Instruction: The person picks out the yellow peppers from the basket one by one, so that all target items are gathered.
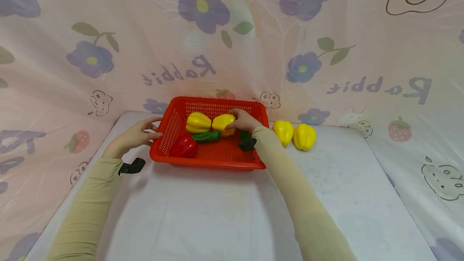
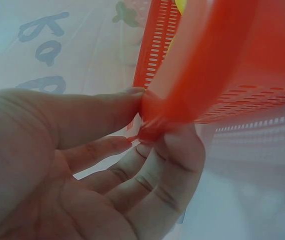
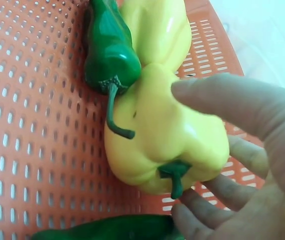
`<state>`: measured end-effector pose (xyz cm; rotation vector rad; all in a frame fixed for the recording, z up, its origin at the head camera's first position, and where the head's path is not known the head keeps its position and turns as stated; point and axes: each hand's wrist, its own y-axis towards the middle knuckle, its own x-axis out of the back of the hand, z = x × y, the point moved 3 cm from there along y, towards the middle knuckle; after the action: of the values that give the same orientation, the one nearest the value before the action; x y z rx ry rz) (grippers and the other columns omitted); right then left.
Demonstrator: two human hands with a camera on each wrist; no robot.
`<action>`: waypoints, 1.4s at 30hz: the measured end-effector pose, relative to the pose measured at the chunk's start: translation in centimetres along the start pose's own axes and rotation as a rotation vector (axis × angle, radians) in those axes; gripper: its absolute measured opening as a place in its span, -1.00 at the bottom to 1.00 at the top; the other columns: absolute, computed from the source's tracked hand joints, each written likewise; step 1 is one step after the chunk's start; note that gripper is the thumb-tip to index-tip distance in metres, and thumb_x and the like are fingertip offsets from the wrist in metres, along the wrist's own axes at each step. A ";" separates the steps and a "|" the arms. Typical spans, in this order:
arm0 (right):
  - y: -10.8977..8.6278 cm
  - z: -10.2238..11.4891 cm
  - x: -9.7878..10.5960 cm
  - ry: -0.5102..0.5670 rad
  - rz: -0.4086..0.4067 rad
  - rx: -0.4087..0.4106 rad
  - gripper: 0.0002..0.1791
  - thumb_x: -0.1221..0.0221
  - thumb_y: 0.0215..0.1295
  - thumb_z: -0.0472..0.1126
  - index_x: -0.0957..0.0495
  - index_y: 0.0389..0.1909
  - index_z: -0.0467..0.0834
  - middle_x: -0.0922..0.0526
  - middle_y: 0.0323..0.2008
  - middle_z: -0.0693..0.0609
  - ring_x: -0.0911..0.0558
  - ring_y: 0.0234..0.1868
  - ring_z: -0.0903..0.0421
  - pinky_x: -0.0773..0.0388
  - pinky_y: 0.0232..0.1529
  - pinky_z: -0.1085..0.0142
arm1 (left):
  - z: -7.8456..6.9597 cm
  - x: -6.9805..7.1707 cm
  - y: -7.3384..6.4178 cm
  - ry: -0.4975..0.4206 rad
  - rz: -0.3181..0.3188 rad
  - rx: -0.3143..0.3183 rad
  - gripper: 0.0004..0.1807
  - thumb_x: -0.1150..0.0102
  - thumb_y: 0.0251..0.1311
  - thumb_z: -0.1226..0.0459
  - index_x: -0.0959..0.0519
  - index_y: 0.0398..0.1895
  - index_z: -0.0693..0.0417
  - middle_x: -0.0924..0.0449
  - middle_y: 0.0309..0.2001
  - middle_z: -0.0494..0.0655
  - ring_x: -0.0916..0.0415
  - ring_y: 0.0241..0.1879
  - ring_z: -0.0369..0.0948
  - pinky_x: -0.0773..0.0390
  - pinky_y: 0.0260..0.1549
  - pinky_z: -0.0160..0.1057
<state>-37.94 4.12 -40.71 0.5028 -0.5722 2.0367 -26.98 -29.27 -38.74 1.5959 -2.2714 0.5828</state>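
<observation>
My left hand [image 1: 135, 137] pinches the left rim of a red perforated basket [image 1: 214, 163] between thumb and fingers, which the left wrist view shows close up. Inside the basket, my right hand [image 1: 245, 121] holds a yellow bell pepper [image 1: 220, 123], thumb on one side and fingers curled about the other. Its green stem [image 3: 176, 177] points toward the fingers in the right wrist view. A second yellow bell pepper [image 1: 198, 123] lies to its left. In front are a green chili pepper [image 1: 206, 136] and a red bell pepper [image 1: 184, 146]. Another green pepper [image 3: 112, 229] lies below the right hand.
Two more yellow bell peppers [image 1: 283, 133] sit on the white table [image 1: 203, 212], just right of the basket. A patterned cloth [image 1: 232, 51] hangs behind the table. Dark wrist mounts [image 1: 132, 166] stick out from the sleeves.
</observation>
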 end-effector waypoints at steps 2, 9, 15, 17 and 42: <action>0.0 0.1 0.0 -0.006 0.002 0.000 -0.29 -0.35 0.12 -0.28 -0.31 0.30 -0.22 -0.41 0.18 -0.16 -0.42 0.08 -0.05 -0.38 0.17 0.16 | 0.0 0.0 0.0 -0.004 -0.002 0.001 -0.28 -0.08 0.32 0.41 0.02 0.45 0.33 -0.36 -0.06 0.35 -0.58 -0.26 -0.04 -0.65 -0.29 -0.11; -0.2 0.4 0.2 -0.046 0.004 -0.008 -0.32 -0.34 0.13 -0.28 -0.33 0.28 -0.22 -0.44 0.12 -0.15 -0.42 0.05 -0.05 -0.36 0.19 0.15 | -0.4 0.0 -0.2 -0.009 -0.006 -0.004 -0.28 -0.07 0.32 0.41 0.02 0.45 0.33 -0.35 -0.05 0.36 -0.57 -0.25 -0.04 -0.65 -0.28 -0.12; -0.1 0.3 -0.1 -0.048 0.011 -0.020 -0.31 -0.35 0.12 -0.27 -0.31 0.28 -0.21 -0.43 0.11 -0.14 -0.42 0.05 -0.04 -0.36 0.18 0.16 | -0.3 -0.1 -0.2 -0.009 -0.001 -0.001 -0.27 -0.08 0.32 0.40 0.03 0.45 0.33 -0.35 -0.04 0.34 -0.57 -0.24 -0.03 -0.65 -0.27 -0.10; -0.1 0.3 -0.2 -0.056 0.007 -0.026 -0.27 -0.36 0.11 -0.26 -0.29 0.30 -0.20 -0.42 0.13 -0.15 -0.41 0.06 -0.04 -0.35 0.19 0.16 | -0.2 -0.1 -0.2 -0.015 0.001 -0.002 -0.27 -0.08 0.32 0.40 0.03 0.45 0.33 -0.35 -0.04 0.34 -0.57 -0.23 -0.02 -0.65 -0.27 -0.09; 0.3 0.0 -0.7 -0.093 -0.014 -0.021 -0.26 -0.37 0.09 -0.29 -0.27 0.30 -0.18 -0.42 0.12 -0.12 -0.41 0.07 -0.03 -0.31 0.22 0.16 | -0.2 -0.2 -0.2 -0.006 -0.002 0.012 -0.26 -0.10 0.32 0.38 0.03 0.46 0.30 -0.34 -0.02 0.34 -0.57 -0.23 -0.01 -0.65 -0.26 -0.09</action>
<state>-37.84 3.52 -41.15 0.5901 -0.6431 2.0000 -26.70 -29.09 -38.61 1.6069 -2.2746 0.5935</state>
